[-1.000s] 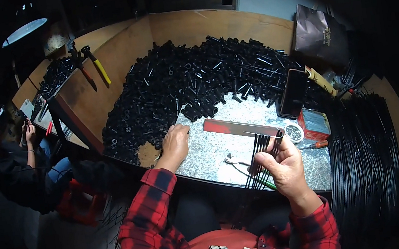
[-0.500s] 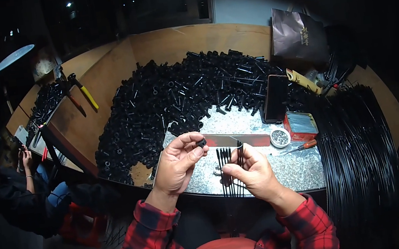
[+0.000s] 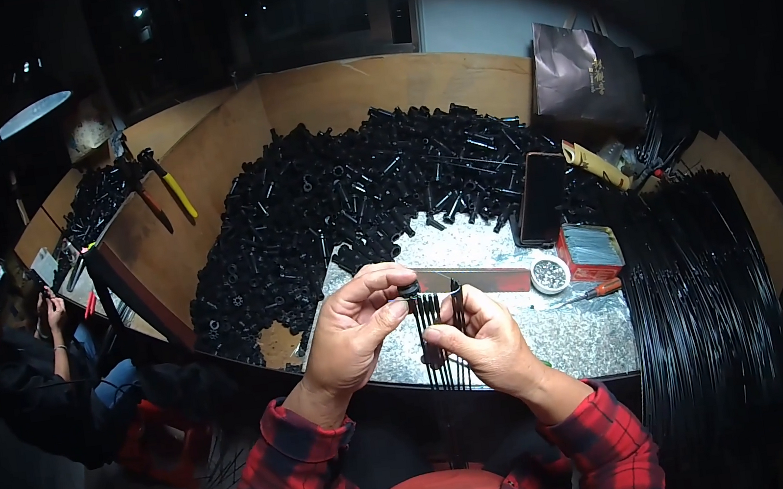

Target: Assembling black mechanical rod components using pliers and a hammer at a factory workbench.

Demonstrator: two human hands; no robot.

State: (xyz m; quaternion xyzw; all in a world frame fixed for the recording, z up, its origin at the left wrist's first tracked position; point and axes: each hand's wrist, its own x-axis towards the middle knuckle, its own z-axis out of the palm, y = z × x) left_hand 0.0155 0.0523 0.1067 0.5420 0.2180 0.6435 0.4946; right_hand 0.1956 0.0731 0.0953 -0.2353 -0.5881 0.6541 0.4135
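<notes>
My left hand [image 3: 349, 334] pinches a small round black plastic part [image 3: 409, 291] between thumb and fingertips. In my right hand [image 3: 488, 341] is a bunch of thin black rods [image 3: 431, 333], spread like a fan, their lower ends hanging toward my lap. The black part touches or almost touches the tops of the leftmost rods; which of the two I cannot tell. Behind my hands a long flat metal bar [image 3: 490, 277] stands on the speckled stone slab [image 3: 582, 338]. A great heap of small black plastic parts [image 3: 354, 185] rises beyond it.
To the right are a white cup of small metal bits [image 3: 550, 274], a red box [image 3: 590, 251], an orange-handled screwdriver [image 3: 605, 288], a phone [image 3: 542, 197] and a large sheaf of black rods [image 3: 700, 293]. Pliers [image 3: 175, 189] hang on the left board. A co-worker [image 3: 55, 358] sits far left.
My left hand has brought the black part rightward and slightly down to the rod tops. My right hand has shifted a little left with the rods.
</notes>
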